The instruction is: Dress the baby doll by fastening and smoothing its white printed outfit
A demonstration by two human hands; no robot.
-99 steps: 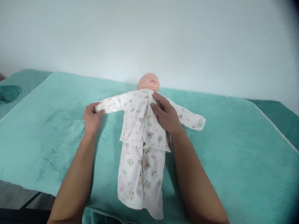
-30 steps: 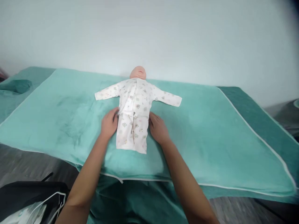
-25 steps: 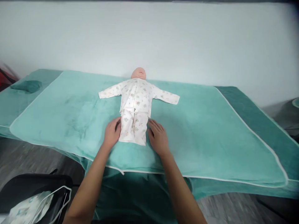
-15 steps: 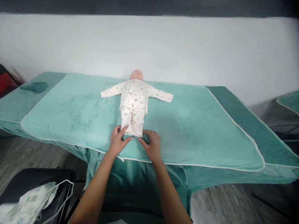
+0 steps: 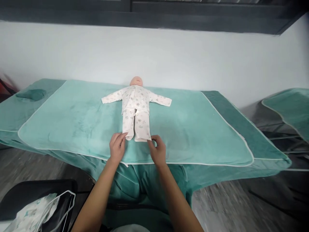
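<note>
A baby doll [image 5: 136, 81] lies on its back, head toward the wall, in a white printed long-sleeved top [image 5: 135, 98] with both sleeves spread. White printed baby pants [image 5: 142, 125] cover its legs, the two legs of the pants slightly apart. My left hand [image 5: 117, 146] pinches the hem of the left pant leg at its outer corner. At the outer corner of the other hem, my right hand [image 5: 157, 149] has thumb and fingers closed on the cloth. The doll's hands and feet are hidden by the clothes.
The doll lies on a light green mat [image 5: 188, 129] with white piping, over a green-covered bed [image 5: 231, 106] against a white wall. A small green cushion [image 5: 31, 94] is at the far left. Lower left, a black chair [image 5: 48, 187] holds printed cloth [image 5: 31, 212] and a white hanger [image 5: 70, 206].
Both hands have closed from a spread pose onto the pant hems. The pant legs have come apart, with a gap between them. The view has shifted slightly right and up.
</note>
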